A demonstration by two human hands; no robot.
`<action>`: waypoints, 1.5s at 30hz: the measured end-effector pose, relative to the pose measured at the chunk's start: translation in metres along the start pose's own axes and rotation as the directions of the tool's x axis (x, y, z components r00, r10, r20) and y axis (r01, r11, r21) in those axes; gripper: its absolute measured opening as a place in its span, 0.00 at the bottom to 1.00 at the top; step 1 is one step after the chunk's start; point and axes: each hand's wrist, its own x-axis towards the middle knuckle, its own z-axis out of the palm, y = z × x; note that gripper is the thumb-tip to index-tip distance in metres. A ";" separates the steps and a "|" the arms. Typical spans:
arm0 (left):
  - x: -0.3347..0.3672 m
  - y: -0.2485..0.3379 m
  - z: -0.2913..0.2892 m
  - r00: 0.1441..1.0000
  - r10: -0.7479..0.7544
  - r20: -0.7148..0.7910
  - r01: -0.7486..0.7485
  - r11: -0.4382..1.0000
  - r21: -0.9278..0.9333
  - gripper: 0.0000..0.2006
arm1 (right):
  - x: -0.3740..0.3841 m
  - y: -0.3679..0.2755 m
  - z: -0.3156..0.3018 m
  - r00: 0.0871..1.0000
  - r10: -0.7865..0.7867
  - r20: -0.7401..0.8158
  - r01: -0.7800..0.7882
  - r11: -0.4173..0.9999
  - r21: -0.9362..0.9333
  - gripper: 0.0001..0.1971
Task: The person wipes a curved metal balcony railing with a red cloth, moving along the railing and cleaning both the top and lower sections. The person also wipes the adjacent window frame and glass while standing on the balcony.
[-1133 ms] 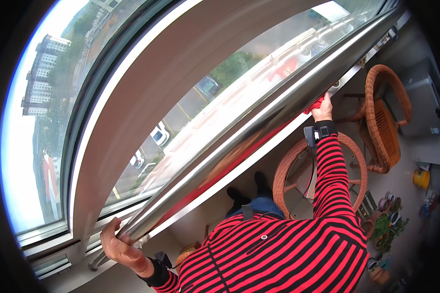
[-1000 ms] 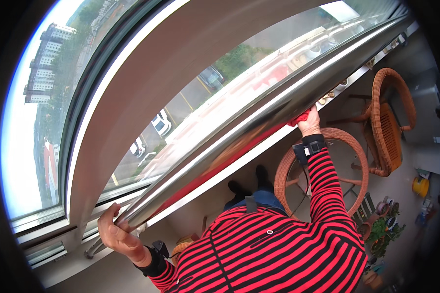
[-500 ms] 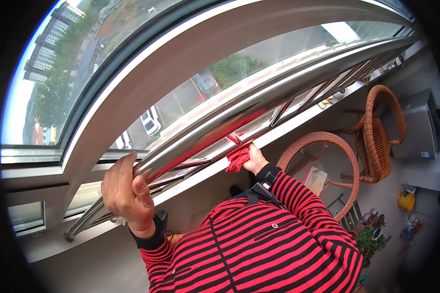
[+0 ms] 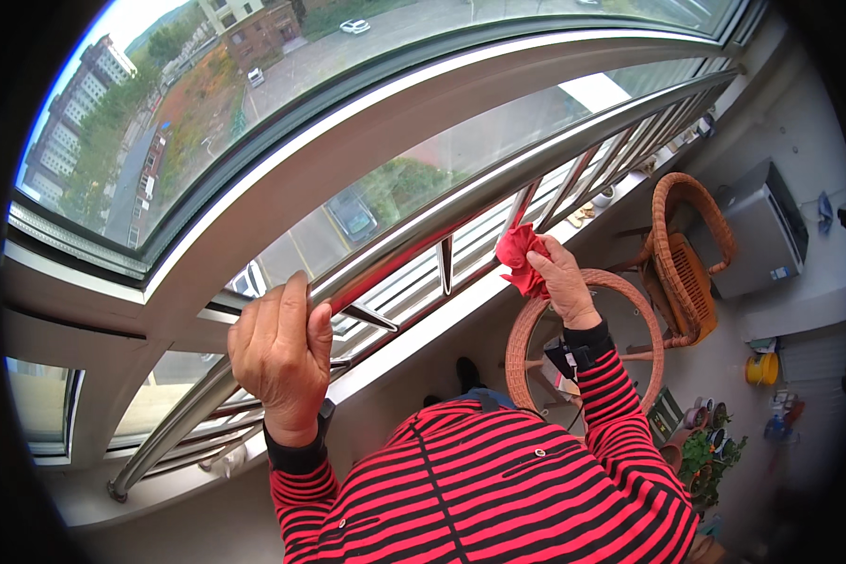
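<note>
A polished metal railing [image 4: 479, 193] runs slantwise along the window, with upright bars below its top rail. My left hand [image 4: 282, 352] is wrapped round the top rail near its left end, the thumb on the near side. In my right hand [image 4: 562, 277] is a bunched red cloth [image 4: 520, 260], held up at one of the upright bars, right of the middle. The cloth appears to touch that bar; its far side is hidden. Both sleeves are striped red and black.
Behind the railing stand large window panes [image 4: 282, 85] in pale frames. Close to my right arm is a round wicker-rimmed table [image 4: 656, 348], with a wicker chair [image 4: 691, 263] beyond it. A grey appliance [image 4: 757, 221], a yellow bucket [image 4: 761, 368] and potted plants [image 4: 703, 461] stand at the right.
My right hand has risen and moved right with the red cloth, from low on the railing to another upright bar. My left hand stays on the top rail while the view has shifted.
</note>
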 end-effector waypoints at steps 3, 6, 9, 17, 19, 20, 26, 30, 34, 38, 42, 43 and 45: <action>0.001 0.000 -0.001 1.000 0.016 -0.012 -0.016 1.000 -0.021 0.20 | -0.019 -0.077 -0.018 0.967 -0.253 0.015 0.253 0.966 -0.048 0.16; -0.001 0.000 -0.002 1.000 0.004 -0.016 -0.005 1.000 -0.019 0.19 | -0.016 -0.141 -0.025 0.776 -0.595 -0.207 0.498 0.781 -0.377 0.17; -0.002 0.001 -0.001 1.000 -0.006 -0.027 0.005 1.000 -0.025 0.19 | 0.020 -0.184 -0.026 0.453 -0.884 -0.120 0.556 0.385 -0.737 0.20; -0.001 0.002 0.000 0.999 -0.001 -0.039 0.000 1.000 -0.010 0.20 | 0.081 -0.151 0.040 0.224 -0.954 0.199 0.569 -0.037 -0.821 0.13; -0.001 0.002 0.000 0.999 -0.016 -0.035 0.016 1.000 -0.018 0.20 | 0.062 -0.135 0.064 0.290 -0.946 0.144 0.643 0.080 -0.762 0.13; -0.001 0.002 0.000 0.999 -0.016 -0.037 0.016 1.000 -0.003 0.20 | 0.054 -0.126 0.077 0.262 -0.949 0.177 0.673 0.048 -0.739 0.14; -0.001 0.004 -0.001 0.999 -0.038 0.001 0.038 0.999 -0.007 0.21 | 0.051 -0.125 0.070 0.186 -0.888 0.421 0.721 -0.168 -0.673 0.18; 0.000 0.005 -0.001 0.999 -0.049 0.001 0.049 0.999 -0.022 0.22 | 0.081 -0.152 0.010 0.269 -0.899 0.347 0.617 -0.116 -0.778 0.15; -0.001 0.005 0.000 0.998 -0.059 0.003 0.059 0.998 -0.012 0.23 | 0.107 -0.172 -0.037 0.315 -0.885 0.343 0.619 -0.083 -0.781 0.11; -0.002 0.005 0.000 0.997 -0.069 0.017 0.070 0.997 -0.012 0.25 | 0.137 -0.194 -0.098 0.471 -0.852 0.229 0.531 0.067 -0.844 0.16; 0.001 0.008 -0.001 0.996 -0.087 0.010 0.087 0.996 -0.012 0.25 | 0.179 -0.214 -0.165 0.572 -0.820 -0.010 0.465 0.334 -0.820 0.20; 0.001 0.008 -0.001 0.996 -0.093 0.010 0.093 0.995 -0.016 0.24 | 0.191 -0.220 -0.182 0.623 -0.772 -0.130 0.373 0.439 -0.818 0.21; 0.001 0.009 -0.002 0.994 -0.108 0.009 0.109 0.994 -0.025 0.23 | 0.206 -0.230 -0.218 0.686 -0.718 -0.118 0.379 0.491 -0.784 0.22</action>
